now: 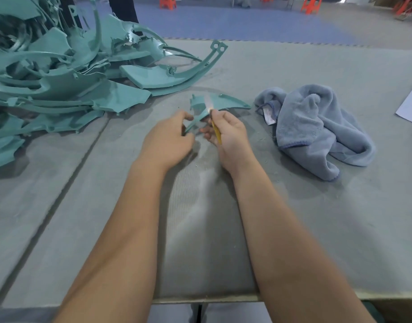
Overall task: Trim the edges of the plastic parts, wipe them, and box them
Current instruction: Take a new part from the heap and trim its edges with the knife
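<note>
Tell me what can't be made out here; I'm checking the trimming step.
- Knife blade: motion-blurred in the head view, so its edge on the plastic part is unclear.
- Left hand fingertips: hidden behind the hand's back and the part.
- Pile of parts: cut off by the left and top edges.
- Paper: cut off by the right edge.
- Cloth label: too small to read.
- No box in view.

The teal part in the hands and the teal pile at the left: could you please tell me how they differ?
The held part is a single small piece, gripped by the left hand while the right hand works a yellow-handled knife at its edge; the pile is many larger pieces, tangled and lying untouched on the table. Both are the same teal plastic.
</note>
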Demonstrator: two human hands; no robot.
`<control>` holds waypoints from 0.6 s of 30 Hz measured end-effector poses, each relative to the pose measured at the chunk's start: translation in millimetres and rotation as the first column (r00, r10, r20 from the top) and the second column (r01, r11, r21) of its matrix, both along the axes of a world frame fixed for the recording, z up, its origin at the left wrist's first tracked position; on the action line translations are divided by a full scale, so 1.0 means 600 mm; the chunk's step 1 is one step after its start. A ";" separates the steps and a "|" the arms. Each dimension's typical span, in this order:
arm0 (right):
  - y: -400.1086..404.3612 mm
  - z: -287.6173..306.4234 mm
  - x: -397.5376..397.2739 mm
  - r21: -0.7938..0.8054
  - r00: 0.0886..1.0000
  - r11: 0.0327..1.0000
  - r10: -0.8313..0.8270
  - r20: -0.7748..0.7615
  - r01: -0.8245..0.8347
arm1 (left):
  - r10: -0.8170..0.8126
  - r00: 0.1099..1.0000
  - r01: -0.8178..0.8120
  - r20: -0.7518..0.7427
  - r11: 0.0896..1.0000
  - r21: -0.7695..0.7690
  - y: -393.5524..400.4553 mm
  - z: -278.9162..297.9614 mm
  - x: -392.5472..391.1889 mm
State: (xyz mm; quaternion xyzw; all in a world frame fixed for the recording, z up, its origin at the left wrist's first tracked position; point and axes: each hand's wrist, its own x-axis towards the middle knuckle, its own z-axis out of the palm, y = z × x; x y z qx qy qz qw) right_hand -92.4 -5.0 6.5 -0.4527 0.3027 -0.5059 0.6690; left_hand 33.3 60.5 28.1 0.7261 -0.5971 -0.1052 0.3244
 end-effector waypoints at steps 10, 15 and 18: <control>0.011 0.005 0.003 -0.088 0.994 0.996 0.019 -0.109 -0.028 | 0.051 0.997 -0.060 -0.066 0.988 -0.144 -0.017 -0.011 -0.008; 0.013 0.010 0.005 -0.086 0.992 0.996 -0.024 -0.121 0.014 | 0.006 0.994 -0.022 -0.112 0.990 -0.140 -0.015 -0.009 -0.008; 0.015 0.010 0.007 -0.092 0.992 0.995 -0.056 -0.112 0.046 | 0.011 0.990 -0.031 -0.140 0.990 -0.137 -0.016 -0.011 -0.006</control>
